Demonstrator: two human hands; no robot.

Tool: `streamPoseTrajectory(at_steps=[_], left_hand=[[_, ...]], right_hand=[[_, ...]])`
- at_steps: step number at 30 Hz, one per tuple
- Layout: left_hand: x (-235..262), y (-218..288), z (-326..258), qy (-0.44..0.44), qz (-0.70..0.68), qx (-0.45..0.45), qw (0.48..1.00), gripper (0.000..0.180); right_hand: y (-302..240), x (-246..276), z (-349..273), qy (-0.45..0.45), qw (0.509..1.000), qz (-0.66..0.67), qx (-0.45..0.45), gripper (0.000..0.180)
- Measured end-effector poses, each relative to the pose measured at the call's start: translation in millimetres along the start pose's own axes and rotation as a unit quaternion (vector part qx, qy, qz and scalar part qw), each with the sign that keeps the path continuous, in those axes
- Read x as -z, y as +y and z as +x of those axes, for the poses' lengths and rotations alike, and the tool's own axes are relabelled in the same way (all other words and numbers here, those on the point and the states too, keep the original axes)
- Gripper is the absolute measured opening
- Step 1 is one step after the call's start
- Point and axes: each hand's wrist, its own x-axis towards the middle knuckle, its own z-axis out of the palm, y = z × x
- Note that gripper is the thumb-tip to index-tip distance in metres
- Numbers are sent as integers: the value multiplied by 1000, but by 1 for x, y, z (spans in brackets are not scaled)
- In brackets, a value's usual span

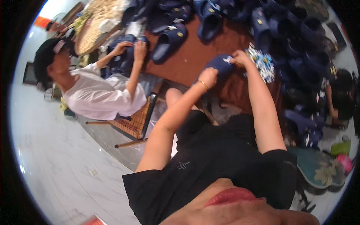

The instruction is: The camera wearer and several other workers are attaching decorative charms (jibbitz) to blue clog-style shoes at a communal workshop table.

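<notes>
A navy blue slip-on clog (pixel 222 68) is held over the near edge of the brown-covered table. My left hand (pixel 208 77) is closed around its near left side. At its far right end, my right hand (pixel 240 59) has its fingers pinched against the upper. A small pale decoration (pixel 227 59) shows on the clog beside those fingertips; whether the fingers grip it too, I cannot tell. Just right of my right hand lies a heap of small white, blue and yellow charms (pixel 262 64), partly behind my wrist.
Many navy clogs (pixel 170 42) line the table's far side and pile up on the right (pixel 300 56). The brown table cover (pixel 176 71) spreads between them. To my left, a person (pixel 105 90) in a white shirt handles another clog. A woven stool (pixel 131 122) stands by them.
</notes>
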Motion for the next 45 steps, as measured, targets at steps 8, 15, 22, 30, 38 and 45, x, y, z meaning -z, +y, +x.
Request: streamPoseTrajectory(at_steps=[8, 15, 22, 30, 38, 45], left_hand=[[-41, -18, -6, -100, -72, 68, 990, 21], [-43, -19, -6, -142, -46, 108, 983, 30], [-40, -21, -13, -95, -61, 88, 990, 27], [-37, -20, -9, -82, -77, 90, 990, 23], [-48, -20, -6, -93, -101, 62, 989, 26], [-63, -25, -10, -64, -99, 59, 991, 24]], right_hand=[[-22, -34, -57, 242, 962, 46, 118, 35], [-10, -38, -73, 220, 926, 305, -26, 19], [-45, -15, -58, 63, 957, 282, -26, 21], [-72, 8, -16, 13, 982, -174, 74, 28], [-78, 2, 12, -76, 930, -350, 84, 31], [-58, 9, 4, -58, 983, -171, 32, 35]])
